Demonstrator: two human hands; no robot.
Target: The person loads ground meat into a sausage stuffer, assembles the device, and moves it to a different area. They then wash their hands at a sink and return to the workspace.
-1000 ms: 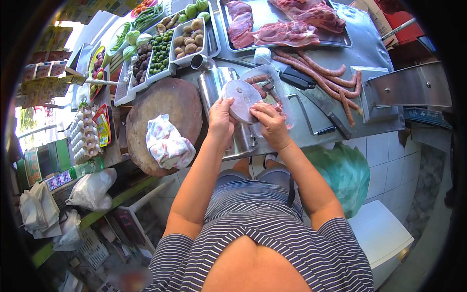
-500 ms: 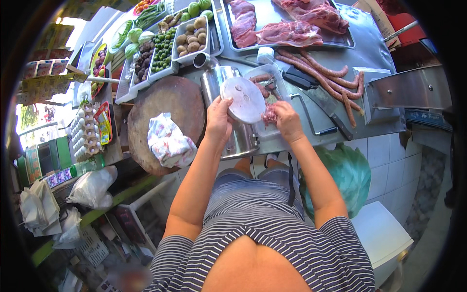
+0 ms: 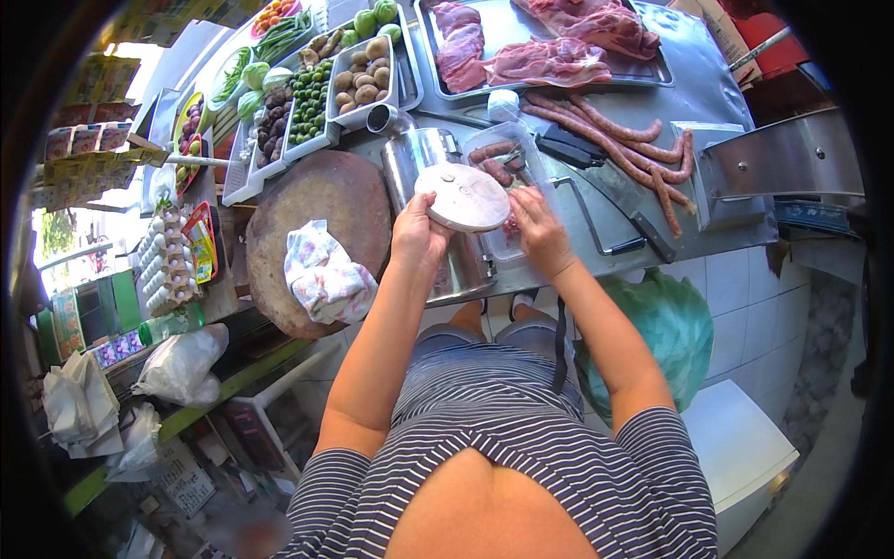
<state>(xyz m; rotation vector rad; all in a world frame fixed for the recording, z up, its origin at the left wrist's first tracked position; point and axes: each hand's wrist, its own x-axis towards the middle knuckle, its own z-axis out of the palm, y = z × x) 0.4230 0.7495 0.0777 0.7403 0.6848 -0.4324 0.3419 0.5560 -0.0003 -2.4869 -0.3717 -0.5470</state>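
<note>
My left hand (image 3: 417, 235) holds a round pale disc (image 3: 463, 197) by its near edge, nearly flat above a shiny metal cylinder (image 3: 421, 158). My right hand (image 3: 536, 229) reaches into a clear plastic tub (image 3: 511, 244) just right of the disc, fingers pinched on a bit of pink minced meat. A few short sausages (image 3: 491, 154) lie at the tub's far end. The disc hides part of the tub.
A round wooden chopping block (image 3: 317, 191) with a crumpled cloth (image 3: 321, 276) sits to the left. Long sausage links (image 3: 615, 140), a cleaver (image 3: 610, 182) and a steel tray of raw meat (image 3: 540, 47) lie beyond. Trays of vegetables (image 3: 312, 93) stand at far left, an egg carton (image 3: 163, 265) further left.
The disc has tipped from facing me to lying nearly flat. My right hand left the disc's face and went down into the tub beside it.
</note>
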